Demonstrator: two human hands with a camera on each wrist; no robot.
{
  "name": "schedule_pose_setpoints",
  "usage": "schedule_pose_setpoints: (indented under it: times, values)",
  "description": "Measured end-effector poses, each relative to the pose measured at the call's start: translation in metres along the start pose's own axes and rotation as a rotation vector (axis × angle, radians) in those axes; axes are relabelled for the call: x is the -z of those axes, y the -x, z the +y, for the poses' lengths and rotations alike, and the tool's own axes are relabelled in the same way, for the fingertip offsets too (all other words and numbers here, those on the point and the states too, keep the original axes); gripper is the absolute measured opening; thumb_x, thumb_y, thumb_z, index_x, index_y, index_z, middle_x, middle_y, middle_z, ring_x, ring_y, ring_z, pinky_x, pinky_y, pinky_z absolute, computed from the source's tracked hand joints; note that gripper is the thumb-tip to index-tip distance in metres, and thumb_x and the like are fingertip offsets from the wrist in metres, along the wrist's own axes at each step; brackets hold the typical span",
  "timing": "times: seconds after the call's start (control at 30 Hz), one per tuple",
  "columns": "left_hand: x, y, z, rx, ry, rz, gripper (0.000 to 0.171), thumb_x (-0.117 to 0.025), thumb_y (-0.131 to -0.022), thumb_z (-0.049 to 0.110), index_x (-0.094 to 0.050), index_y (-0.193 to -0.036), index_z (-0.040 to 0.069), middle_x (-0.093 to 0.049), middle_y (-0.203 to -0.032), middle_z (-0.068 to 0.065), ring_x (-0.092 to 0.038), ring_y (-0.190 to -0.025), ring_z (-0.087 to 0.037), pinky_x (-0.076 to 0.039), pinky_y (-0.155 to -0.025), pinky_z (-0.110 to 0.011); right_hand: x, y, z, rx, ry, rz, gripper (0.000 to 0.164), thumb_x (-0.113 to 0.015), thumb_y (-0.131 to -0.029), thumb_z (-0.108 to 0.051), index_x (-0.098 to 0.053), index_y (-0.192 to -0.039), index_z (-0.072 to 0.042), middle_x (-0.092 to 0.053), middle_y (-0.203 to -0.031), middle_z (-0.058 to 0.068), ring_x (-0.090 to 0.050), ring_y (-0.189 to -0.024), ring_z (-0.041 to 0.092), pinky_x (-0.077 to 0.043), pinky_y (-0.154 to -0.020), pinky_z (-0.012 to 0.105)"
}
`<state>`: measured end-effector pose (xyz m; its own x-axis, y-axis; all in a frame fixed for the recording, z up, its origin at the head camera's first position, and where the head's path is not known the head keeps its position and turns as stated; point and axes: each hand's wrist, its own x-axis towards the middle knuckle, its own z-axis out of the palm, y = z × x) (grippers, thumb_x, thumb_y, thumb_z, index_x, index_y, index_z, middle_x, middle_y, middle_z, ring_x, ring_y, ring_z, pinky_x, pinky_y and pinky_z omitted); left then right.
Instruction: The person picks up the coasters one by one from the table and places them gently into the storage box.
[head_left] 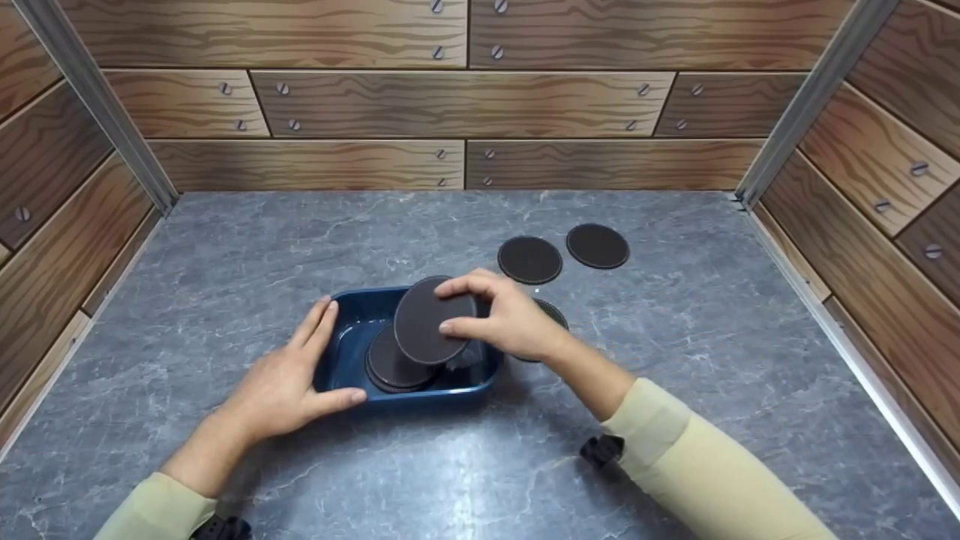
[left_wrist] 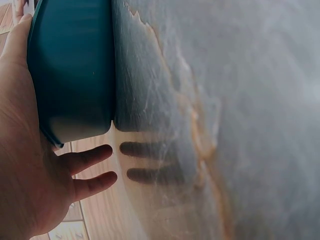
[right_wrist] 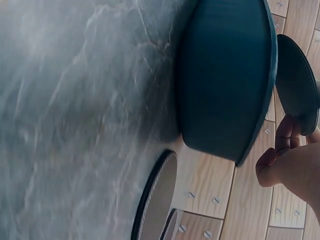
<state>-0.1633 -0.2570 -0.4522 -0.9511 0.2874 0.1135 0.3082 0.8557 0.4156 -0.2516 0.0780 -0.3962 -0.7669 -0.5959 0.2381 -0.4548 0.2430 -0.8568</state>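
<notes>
My right hand pinches a round, dark, stitched-edge coaster and holds it tilted over a blue rectangular tray. In the right wrist view the held coaster is above the tray's rim. Inside the tray, more dark coasters lie stacked, partly covered by the held one. My left hand rests against the tray's left end, thumb on the near rim and fingers along the side. From the left wrist, two fingers stretch out straight beside the tray wall.
Two coasters, one and another, lie flat on the grey marbled table beyond my right hand. A third coaster is partly hidden behind that hand. Wood-patterned walls enclose the table at the back and sides.
</notes>
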Motion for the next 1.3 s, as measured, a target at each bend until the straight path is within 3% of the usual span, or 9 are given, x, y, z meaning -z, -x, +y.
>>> schedule_pose_setpoints:
  times: [0.27, 0.73, 1.07, 1.3]
  values:
    - [0.000, 0.000, 0.001, 0.005, 0.003, -0.002, 0.120, -0.070, -0.088, 0.076, -0.008, -0.173, 0.018, -0.003, -0.179, -0.004, -0.061, -0.123, -0.053, -0.050, -0.096, -0.068, -0.014, -0.005, 0.003, -0.001, 0.008, -0.030, 0.041, -0.089, -0.088, -0.020, -0.077, -0.127, -0.012, -0.067, -0.123, 0.006, -0.062, -0.109, 0.020, -0.049, -0.095, 0.035]
    - [-0.001, 0.000, 0.000, -0.009, -0.010, 0.018, 0.120, -0.071, -0.087, 0.075, -0.010, -0.173, 0.017, -0.006, -0.179, -0.006, -0.064, -0.119, -0.052, -0.051, -0.096, -0.066, -0.030, -0.008, 0.011, -0.003, 0.172, -0.023, 0.041, -0.089, -0.087, -0.027, -0.077, -0.125, -0.016, -0.068, -0.119, -0.001, -0.061, -0.117, 0.017, -0.045, -0.105, 0.040]
    - [0.000, -0.001, -0.001, -0.007, 0.000, 0.008, 0.120, -0.071, -0.088, 0.075, -0.008, -0.173, 0.017, -0.004, -0.179, -0.006, -0.062, -0.123, -0.052, -0.050, -0.098, -0.066, -0.037, -0.008, 0.010, 0.017, 0.267, -0.039, 0.043, -0.089, -0.086, -0.025, -0.077, -0.126, -0.015, -0.068, -0.117, 0.001, -0.062, -0.114, 0.021, -0.049, -0.101, 0.045]
    - [0.000, 0.000, 0.000, 0.004, -0.008, -0.007, 0.120, -0.069, -0.088, 0.077, -0.007, -0.173, 0.018, -0.004, -0.179, -0.005, -0.062, -0.123, -0.052, -0.050, -0.097, -0.067, -0.041, -0.006, 0.010, -0.004, 0.339, -0.067, 0.044, -0.088, -0.089, -0.026, -0.076, -0.129, -0.016, -0.065, -0.118, 0.001, -0.060, -0.112, 0.021, -0.049, -0.095, 0.042]
